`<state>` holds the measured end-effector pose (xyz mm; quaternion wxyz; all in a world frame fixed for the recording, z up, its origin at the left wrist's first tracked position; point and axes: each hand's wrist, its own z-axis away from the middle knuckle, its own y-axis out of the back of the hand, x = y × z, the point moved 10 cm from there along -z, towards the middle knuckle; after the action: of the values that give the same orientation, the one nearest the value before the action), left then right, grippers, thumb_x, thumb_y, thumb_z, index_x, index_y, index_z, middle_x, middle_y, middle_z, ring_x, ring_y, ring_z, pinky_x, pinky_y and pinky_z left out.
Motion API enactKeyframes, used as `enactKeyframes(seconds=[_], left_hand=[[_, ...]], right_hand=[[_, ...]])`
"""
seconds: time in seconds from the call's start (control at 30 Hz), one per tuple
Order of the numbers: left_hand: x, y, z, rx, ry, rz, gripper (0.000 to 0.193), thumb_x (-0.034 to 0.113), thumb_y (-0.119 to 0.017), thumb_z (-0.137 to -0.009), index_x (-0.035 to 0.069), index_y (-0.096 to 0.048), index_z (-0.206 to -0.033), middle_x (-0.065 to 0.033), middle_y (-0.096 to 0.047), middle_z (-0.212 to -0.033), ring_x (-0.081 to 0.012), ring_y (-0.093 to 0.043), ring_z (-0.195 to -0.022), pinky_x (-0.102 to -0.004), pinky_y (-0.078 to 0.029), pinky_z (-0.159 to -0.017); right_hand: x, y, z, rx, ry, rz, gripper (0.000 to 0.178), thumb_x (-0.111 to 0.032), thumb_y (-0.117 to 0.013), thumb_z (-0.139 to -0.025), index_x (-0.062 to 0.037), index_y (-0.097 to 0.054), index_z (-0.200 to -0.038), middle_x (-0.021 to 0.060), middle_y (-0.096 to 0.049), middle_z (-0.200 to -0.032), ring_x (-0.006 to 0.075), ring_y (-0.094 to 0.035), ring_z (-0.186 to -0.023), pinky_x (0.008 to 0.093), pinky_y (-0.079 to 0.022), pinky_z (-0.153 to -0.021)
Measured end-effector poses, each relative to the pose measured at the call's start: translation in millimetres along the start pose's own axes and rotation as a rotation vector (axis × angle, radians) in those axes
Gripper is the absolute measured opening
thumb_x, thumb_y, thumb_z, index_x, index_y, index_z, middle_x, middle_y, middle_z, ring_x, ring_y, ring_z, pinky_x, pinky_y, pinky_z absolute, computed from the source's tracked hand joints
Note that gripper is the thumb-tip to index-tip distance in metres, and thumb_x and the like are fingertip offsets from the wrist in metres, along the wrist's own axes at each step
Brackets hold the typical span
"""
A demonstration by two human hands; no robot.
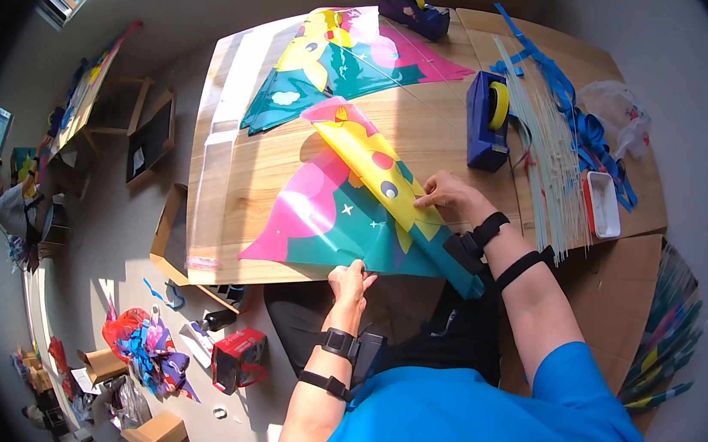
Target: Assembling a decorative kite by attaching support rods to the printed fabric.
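Observation:
A thin, glossy kite sail point(312, 217) in pink, teal and yellow, with a cartoon chick printed on it, lies across the near part of the table. Its right side is folded over into a long yellow strip, whose lower end hangs past the table's front edge. My left hand point(350, 283) is closed on the sail's near edge, fingers pinched. Higher up and to the right, my right hand point(448, 194) pinches the folded yellow part. Beyond it lies a stack of similar kite sails point(288, 90), with thin rods across the top one.
A blue tape dispenser point(484, 125) stands right of my hands, another dispenser point(414, 9) at the back. Pale thin rods point(549, 149), blue ribbon point(591, 140), a clear bag point(619, 115) and a red-white tray point(602, 205) lie at right. Boxes and a person point(16, 205) are at left.

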<state>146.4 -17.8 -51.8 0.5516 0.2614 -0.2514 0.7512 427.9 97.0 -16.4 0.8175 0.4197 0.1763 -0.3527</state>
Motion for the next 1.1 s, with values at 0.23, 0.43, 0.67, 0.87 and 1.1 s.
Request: enactKeyframes(seconds=[0.23,0.43,0.67,0.87,1.1], left_hand=[[1,4,9,0.051,-0.013,0.032,0.014,0.002,-0.058,-0.083,-0.009,-0.049,-0.083,-0.0118,-0.053,-0.08,-0.0191,-0.061,-0.07,-0.0352,-0.062,-0.069],[-7,2,4,0.044,-0.022,0.07,0.014,0.003,-0.058,-0.085,-0.008,-0.049,-0.084,-0.0116,-0.053,-0.083,-0.0203,-0.061,-0.07,-0.0354,-0.062,-0.07],[-10,2,4,0.044,-0.012,0.074,0.016,0.003,-0.058,-0.086,-0.011,-0.05,-0.088,-0.0134,-0.054,-0.086,-0.0214,-0.062,-0.074,-0.0347,-0.062,-0.071],[-8,1,6,0.032,-0.012,0.116,0.02,0.004,-0.058,-0.089,-0.013,-0.049,-0.093,-0.0179,-0.056,-0.094,-0.0277,-0.066,-0.082,-0.0366,-0.062,-0.073],[13,-8,9,-0.197,0.1,-0.029,0.049,0.028,-0.056,-0.097,-0.019,-0.046,-0.107,-0.0278,-0.062,-0.101,-0.0347,-0.068,-0.093,-0.0353,-0.062,-0.072]], right_hand=[[3,36,1,0.483,0.004,-0.014,0.033,-0.038,-0.072,-0.074,-0.0093,-0.075,-0.088,0.0151,-0.07,-0.088,0.0319,-0.067,-0.082,0.0402,-0.053,-0.077],[-11,63,-3,0.628,0.012,0.134,0.032,-0.034,-0.067,-0.081,-0.0031,-0.073,-0.08,0.0156,-0.07,-0.08,0.03,-0.068,-0.075,0.0377,-0.052,-0.071],[4,25,-14,0.416,-0.06,-0.344,0.019,-0.029,-0.072,-0.078,-0.01,-0.075,-0.081,0.0151,-0.07,-0.076,0.027,-0.069,-0.076,0.035,-0.053,-0.071],[-21,99,6,0.885,0.03,-0.045,0.016,-0.017,-0.067,-0.081,-0.003,-0.07,-0.087,0.0127,-0.066,-0.089,0.0317,-0.064,-0.09,0.0382,-0.051,-0.077],[-116,69,96,1.132,0.637,0.192,0.028,-0.005,-0.061,-0.082,-0.0053,-0.059,-0.11,0.0136,-0.058,-0.11,0.0329,-0.058,-0.099,0.0405,-0.048,-0.081]])
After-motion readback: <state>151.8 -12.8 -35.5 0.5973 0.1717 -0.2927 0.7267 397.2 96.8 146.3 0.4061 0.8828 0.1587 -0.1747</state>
